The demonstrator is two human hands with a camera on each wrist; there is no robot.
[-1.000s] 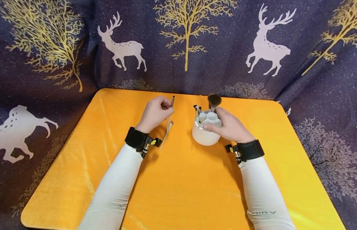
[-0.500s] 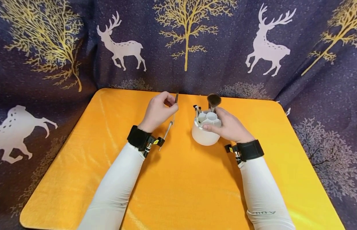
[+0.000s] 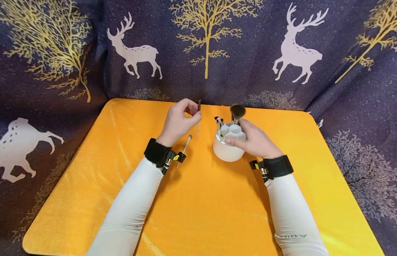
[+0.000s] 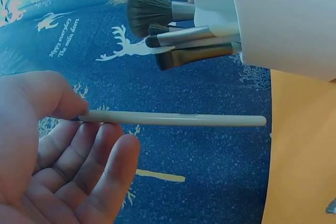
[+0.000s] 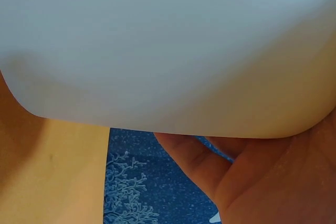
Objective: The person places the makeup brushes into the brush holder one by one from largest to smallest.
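Observation:
My left hand (image 3: 179, 121) pinches a slim makeup brush (image 4: 173, 118) near its head, the pale handle pointing down above the table. To its right stands a white brush holder (image 3: 228, 151) with several round compartments. My right hand (image 3: 257, 140) grips that holder by its right side, the thumb over the rim. Several makeup brushes stand in the holder, among them a big fluffy brush (image 3: 238, 111) at the back and small ones (image 4: 181, 36) at the left. In the right wrist view the holder's white wall (image 5: 157, 51) fills most of the picture.
Another slim makeup brush (image 3: 187, 143) lies on the orange tablecloth (image 3: 198, 206), partly behind the left wrist's camera. A dark blue curtain (image 3: 249, 46) with deer and trees hangs behind the table's far edge.
My left hand has moved right and slightly away from me with its brush, closer to the holder. The right hand and the holder have stayed in place.

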